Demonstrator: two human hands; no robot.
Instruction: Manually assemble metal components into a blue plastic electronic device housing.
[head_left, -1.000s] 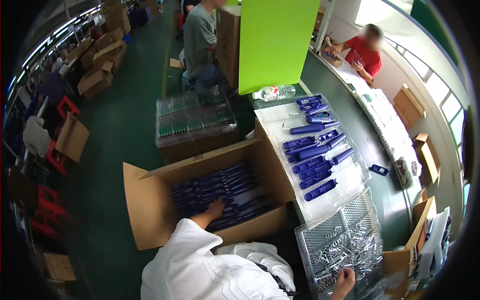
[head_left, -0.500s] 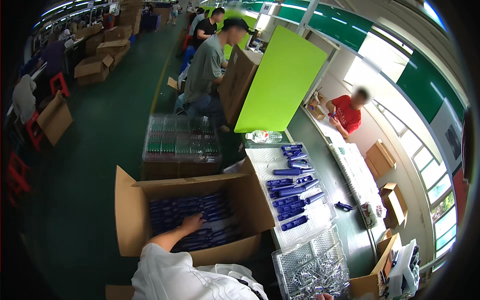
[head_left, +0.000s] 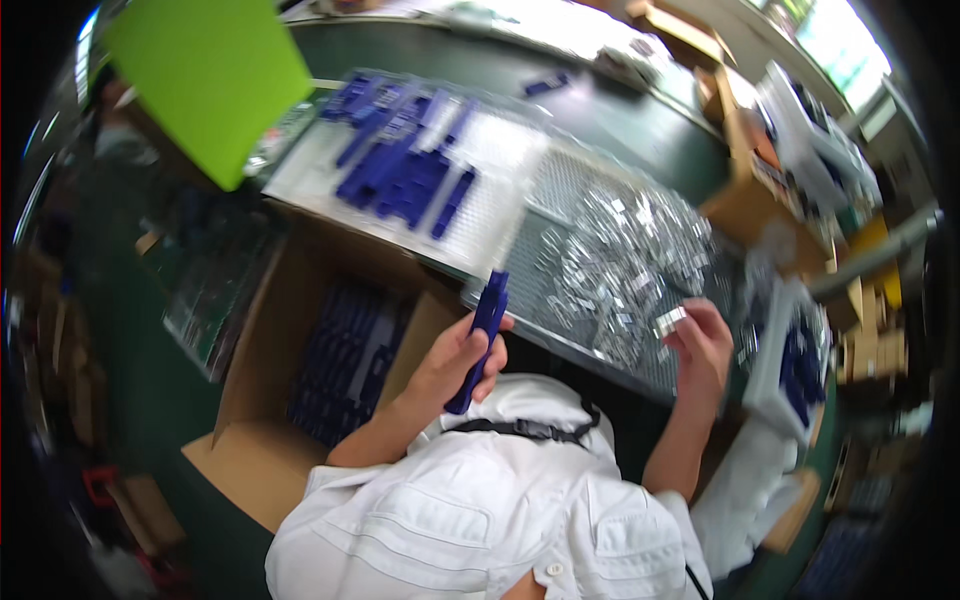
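My left hand (head_left: 462, 362) is closed round a long dark-blue plastic handle part (head_left: 489, 318), held tilted in front of my body. Between the thumb and fingers of my right hand (head_left: 702, 345) is a small shiny metal clip-like piece (head_left: 670, 321); blur hides its exact kind. That hand hovers at the near right edge of a grey tray (head_left: 540, 205) heaped with loose metal pieces (head_left: 625, 270). Left of it, a white tray (head_left: 490, 215) carries several blue plastic parts (head_left: 400, 180). Below my left forearm, a cardboard box (head_left: 250, 340) contains rows of similar blue parts (head_left: 340, 350).
A lime-green partition (head_left: 205, 80) stands at the far left. One blue part (head_left: 547, 84) lies on the dark green bench (head_left: 450, 60). At the right are an open carton (head_left: 740, 150) and a white bin (head_left: 780, 360) with blue parts.
My view has swung toward the bench. My left hand has come out of the cardboard box with a blue part. My right hand, barely visible before, now shows a metal piece.
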